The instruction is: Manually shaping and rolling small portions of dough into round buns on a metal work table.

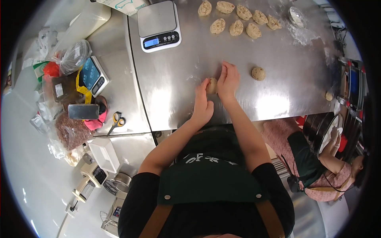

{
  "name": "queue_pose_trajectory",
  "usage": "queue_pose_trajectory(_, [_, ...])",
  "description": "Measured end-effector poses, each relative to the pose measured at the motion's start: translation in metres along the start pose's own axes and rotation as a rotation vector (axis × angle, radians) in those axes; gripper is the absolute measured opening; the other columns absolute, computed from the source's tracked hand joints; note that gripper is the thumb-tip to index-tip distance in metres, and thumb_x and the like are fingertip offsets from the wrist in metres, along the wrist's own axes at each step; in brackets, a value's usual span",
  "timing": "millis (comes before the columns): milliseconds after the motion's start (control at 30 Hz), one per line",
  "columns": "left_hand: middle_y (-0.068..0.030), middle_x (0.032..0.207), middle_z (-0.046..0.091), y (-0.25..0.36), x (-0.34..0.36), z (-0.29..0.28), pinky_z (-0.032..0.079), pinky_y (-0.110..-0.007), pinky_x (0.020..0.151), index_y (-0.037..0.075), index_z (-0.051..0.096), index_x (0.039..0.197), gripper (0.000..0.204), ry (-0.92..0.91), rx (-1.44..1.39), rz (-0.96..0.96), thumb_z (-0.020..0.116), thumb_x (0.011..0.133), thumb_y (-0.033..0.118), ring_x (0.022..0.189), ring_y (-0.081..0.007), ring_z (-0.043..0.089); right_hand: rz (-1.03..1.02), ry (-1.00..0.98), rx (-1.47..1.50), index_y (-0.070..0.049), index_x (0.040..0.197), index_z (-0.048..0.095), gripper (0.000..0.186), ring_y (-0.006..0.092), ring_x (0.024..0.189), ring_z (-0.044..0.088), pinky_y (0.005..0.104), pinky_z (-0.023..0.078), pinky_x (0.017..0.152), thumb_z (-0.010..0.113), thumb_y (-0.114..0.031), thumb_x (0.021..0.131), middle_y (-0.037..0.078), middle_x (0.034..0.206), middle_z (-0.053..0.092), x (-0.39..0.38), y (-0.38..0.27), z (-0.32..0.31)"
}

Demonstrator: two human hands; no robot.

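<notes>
A pale, speckled dough ball (212, 86) sits on the steel table between my two hands. My left hand (203, 105) curves around its left side, fingertips pressed to it. On the other side my right hand (228, 82) cups close against it, fingers together and pointing away from me. A second, rounded dough ball (258, 73) rests by itself to the right of my hands. Farther off, several rough oval dough pieces (236, 27) lie in two loose rows.
A kitchen scale (160, 27) stands at the back left; a small metal bowl (297, 17) with scattered flour is back right. Scissors (116, 123), a phone (83, 111), another scale (94, 76) and bags crowd the left counter. A co-worker (317, 158) holds a round tray on the right.
</notes>
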State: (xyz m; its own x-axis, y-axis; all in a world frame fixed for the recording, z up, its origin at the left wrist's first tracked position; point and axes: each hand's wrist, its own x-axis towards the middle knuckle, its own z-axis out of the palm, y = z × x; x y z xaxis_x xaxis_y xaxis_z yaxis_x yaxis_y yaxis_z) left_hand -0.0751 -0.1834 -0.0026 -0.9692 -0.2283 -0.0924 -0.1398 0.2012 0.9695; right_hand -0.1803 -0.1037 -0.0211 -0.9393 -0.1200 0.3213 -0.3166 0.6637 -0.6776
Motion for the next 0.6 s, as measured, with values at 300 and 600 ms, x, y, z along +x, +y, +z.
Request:
queue_pose_trajectory(300, [-0.022,0.144,0.029,-0.003,-0.016,0.002,0.021,-0.041,0.114,-0.005,0.021,0.143,0.076,0.018,-0.036,-0.045,0.035,0.068,-0.013,0.135,-0.0323,0.03,0.172,0.002,-0.036,-0.01,0.106,0.059,0.018,0.0268,0.088,0.058,0.0388,0.039,0.073,0.053,-0.009,0.089,0.005,0.093,0.062,-0.017,-0.002,0.018])
queue_pose_trajectory(600, [-0.0216,0.144,0.029,0.0,-0.002,-0.004,0.022,-0.041,0.113,-0.003,0.022,0.142,0.074,-0.099,0.003,-0.144,0.038,0.071,-0.012,0.135,-0.0331,0.03,0.189,-0.04,-0.024,-0.01,0.106,0.059,0.019,0.0266,0.085,0.058,0.0389,0.038,0.071,0.052,-0.009,0.088,0.007,0.093,0.061,-0.024,0.001,0.011])
